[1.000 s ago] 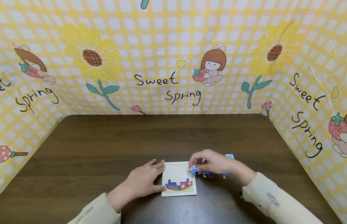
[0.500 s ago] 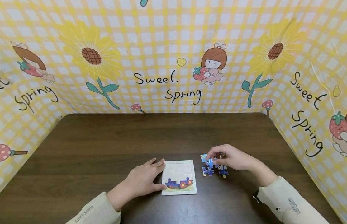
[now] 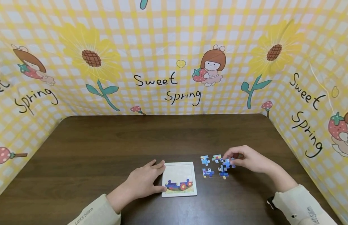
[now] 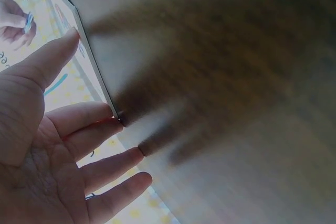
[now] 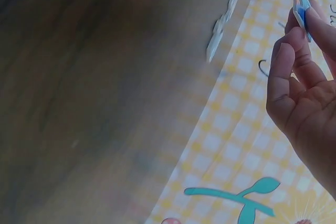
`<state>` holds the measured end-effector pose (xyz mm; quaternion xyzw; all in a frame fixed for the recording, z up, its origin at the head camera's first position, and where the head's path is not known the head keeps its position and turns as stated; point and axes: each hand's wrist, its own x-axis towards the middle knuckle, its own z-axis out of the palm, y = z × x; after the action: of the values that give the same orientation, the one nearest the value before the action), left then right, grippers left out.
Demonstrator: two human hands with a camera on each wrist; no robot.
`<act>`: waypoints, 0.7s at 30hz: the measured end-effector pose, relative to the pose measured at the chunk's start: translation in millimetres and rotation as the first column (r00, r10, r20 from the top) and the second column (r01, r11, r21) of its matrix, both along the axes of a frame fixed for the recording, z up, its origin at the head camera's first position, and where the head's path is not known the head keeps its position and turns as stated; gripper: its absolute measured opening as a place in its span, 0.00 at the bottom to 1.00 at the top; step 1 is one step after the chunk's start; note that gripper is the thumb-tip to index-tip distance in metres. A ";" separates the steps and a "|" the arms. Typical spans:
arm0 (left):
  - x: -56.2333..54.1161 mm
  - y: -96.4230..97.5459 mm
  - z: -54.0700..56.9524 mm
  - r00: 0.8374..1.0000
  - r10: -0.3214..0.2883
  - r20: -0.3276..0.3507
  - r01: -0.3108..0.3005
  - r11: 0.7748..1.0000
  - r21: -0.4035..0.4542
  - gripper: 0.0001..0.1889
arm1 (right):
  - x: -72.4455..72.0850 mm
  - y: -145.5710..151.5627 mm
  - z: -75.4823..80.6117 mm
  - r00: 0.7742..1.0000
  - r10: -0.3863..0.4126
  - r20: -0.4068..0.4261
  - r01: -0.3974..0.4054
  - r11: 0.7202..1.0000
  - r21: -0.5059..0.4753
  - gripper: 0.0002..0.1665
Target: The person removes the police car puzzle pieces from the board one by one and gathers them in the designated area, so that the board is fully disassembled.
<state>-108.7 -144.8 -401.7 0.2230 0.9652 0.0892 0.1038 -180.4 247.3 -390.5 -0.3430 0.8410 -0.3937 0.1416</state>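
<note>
My left hand (image 3: 144,181) rests at the left edge of a white puzzle tray (image 3: 178,194), its fingers spread and thumb on the rim. Several joined puzzle pieces (image 3: 179,186), blue, red and yellow, fill the tray's lower part; the upper part shows bare board. To the right, my right hand (image 3: 248,159) pinches a blue puzzle piece (image 5: 301,11) between thumb and fingers, raised off the table in the right wrist view. Near it lie loose puzzle pieces: a light-blue one (image 3: 205,160), one with a red and green print (image 3: 217,158), and two dark-blue ones (image 3: 208,172) below.
The dark wooden table (image 3: 129,134) reaches back to a yellow checked cloth (image 3: 162,47) printed with flowers and lettering. That cloth also hangs along the left and right sides.
My right hand has moved right from the tray's edge to beyond the loose pieces, still pinching the blue puzzle piece. The loose pieces are now uncovered. My left hand stays put.
</note>
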 end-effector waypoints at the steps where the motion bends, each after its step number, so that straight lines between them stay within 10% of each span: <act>1: 0.2 0.0 0.1 1.000 0.000 -0.001 0.000 1.000 -0.001 0.40 | 0.1 2.4 -0.6 1.000 -0.001 -0.004 0.001 1.000 0.002 0.11; 21: 2.4 -0.1 1.1 1.000 0.006 0.001 -0.006 1.000 0.003 0.40 | 0.2 21.7 -8.9 0.996 0.048 0.073 -0.052 0.998 0.048 0.10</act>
<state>-106.3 -144.9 -400.6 0.2203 0.9656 0.0912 0.1036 -180.2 269.0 -399.4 -0.3459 0.8361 -0.3810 0.1901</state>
